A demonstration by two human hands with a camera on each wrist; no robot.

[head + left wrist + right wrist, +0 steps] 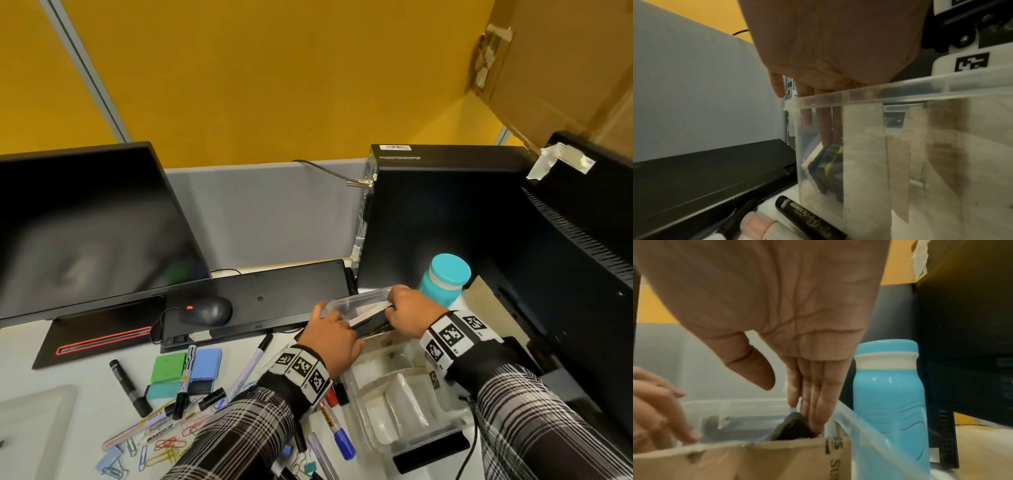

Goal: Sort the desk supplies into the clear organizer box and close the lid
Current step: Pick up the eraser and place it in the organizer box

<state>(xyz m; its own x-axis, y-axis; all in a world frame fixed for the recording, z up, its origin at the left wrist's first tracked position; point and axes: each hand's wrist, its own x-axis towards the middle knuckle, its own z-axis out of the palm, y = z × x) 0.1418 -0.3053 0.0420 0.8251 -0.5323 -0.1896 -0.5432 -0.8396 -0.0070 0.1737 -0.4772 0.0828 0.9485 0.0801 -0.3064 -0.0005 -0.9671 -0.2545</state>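
The clear organizer box (363, 295) stands at the desk's right, divided by a cardboard partition (777, 459). A flat dark item with a white edge (371, 325) leans tilted in the far compartment. My left hand (330, 334) reaches over the left wall, and its straight fingers (826, 129) touch the item's white edge (818, 167). My right hand (409, 313) comes in from the right. Its straight fingers (816, 418) press on the dark item (793, 430), thumb held apart. Loose markers (186, 380), coloured pads (205, 365) and paper clips (168, 445) lie on the desk to the left.
A teal bottle (445, 279) stands right behind the box, by a black computer tower (428, 212). A black keyboard (260, 301) and mouse (207, 310) lie to the left of the box, below a monitor (85, 222). Another black monitor (582, 240) closes in the right side.
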